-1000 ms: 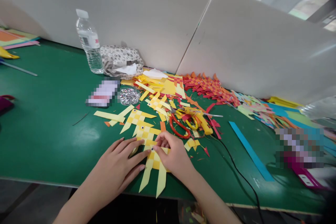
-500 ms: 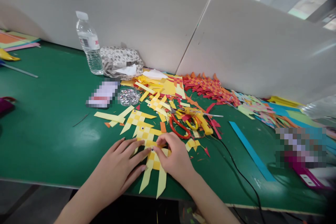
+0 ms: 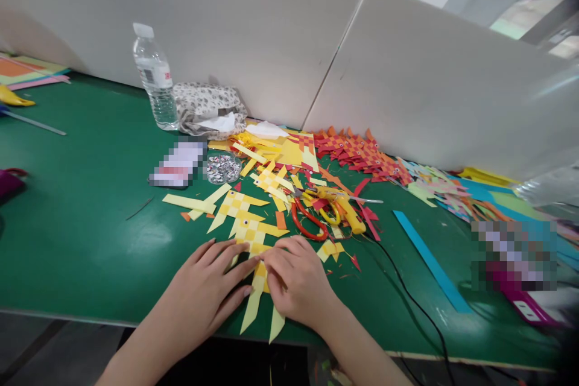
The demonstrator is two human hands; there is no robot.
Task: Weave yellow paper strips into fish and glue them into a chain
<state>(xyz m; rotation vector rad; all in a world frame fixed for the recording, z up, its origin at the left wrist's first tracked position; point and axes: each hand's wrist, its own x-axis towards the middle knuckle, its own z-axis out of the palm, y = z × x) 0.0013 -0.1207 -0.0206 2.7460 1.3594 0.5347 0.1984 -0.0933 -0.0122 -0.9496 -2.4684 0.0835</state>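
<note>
A yellow woven paper fish [image 3: 262, 280] lies near the front edge of the green table [image 3: 90, 235]. My left hand [image 3: 205, 289] rests flat on its left side, fingers stretched out. My right hand [image 3: 296, 280] lies over its right part, fingers spread and pressing down on the weave. Its loose strip ends stick out below both hands. More yellow woven fish [image 3: 242, 214] lie just beyond my fingers.
Red-handled scissors [image 3: 310, 223] and a yellow glue gun [image 3: 344, 208] with a black cord [image 3: 407, 295] lie right of centre. A dish of googly eyes [image 3: 221, 167], a water bottle [image 3: 156, 78], a cloth pouch [image 3: 205, 105], red woven fish [image 3: 362, 151], a blue strip [image 3: 429, 259] surround them.
My right hand has slid down and flattened over the fish, covering more of it. My left hand has stayed put.
</note>
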